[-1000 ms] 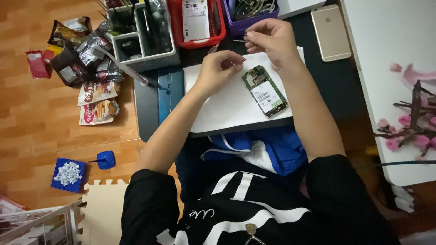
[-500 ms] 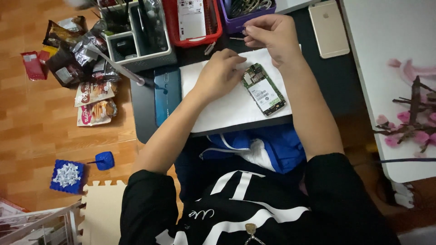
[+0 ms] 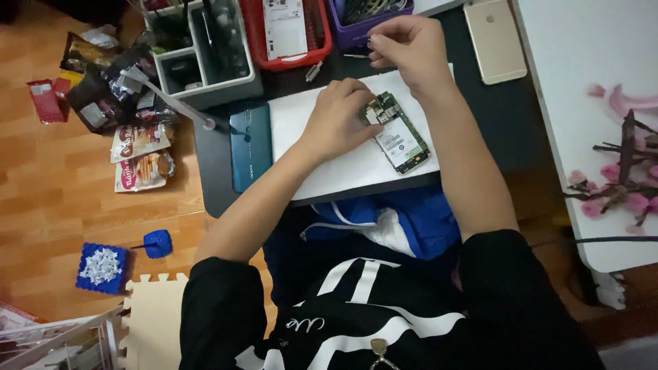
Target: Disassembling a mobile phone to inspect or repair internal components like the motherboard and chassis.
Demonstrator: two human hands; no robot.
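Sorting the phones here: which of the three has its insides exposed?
The opened phone on the white mat, under the left hand, shows its green circuit board. The teal phone and gold phone lie closed.

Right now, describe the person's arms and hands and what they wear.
Both forearms are bare below short black sleeves that end near the elbows. The left hand and right hand wear no gloves; no rings or watch show. The black top carries white lettering and stripes across the front.
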